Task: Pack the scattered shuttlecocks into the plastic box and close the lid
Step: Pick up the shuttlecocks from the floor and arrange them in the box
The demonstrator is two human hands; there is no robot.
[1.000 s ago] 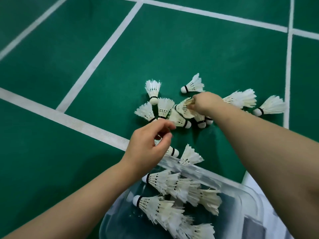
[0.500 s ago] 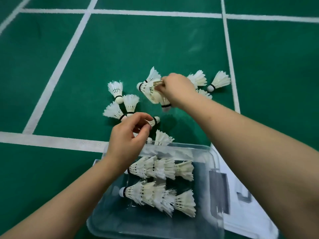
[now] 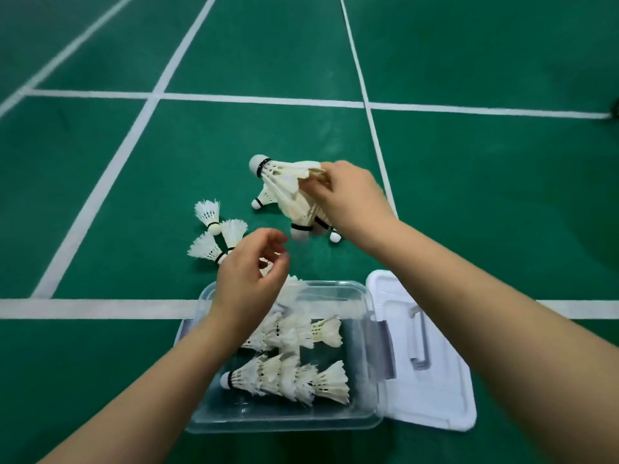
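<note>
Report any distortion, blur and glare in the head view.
Head view: wide-angle bending curves the white court lines; soft blur on the left hand and the bundle of white feather shuttlecocks gripped by the right hand; mild sheen on the clear plastic box; even lighting, soft shadows.

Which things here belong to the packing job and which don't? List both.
Job: right hand gripping a shuttlecock bunch; left hand; loose shuttlecocks; plastic box holding two nested rows; lid.
Not: white court lines.
</note>
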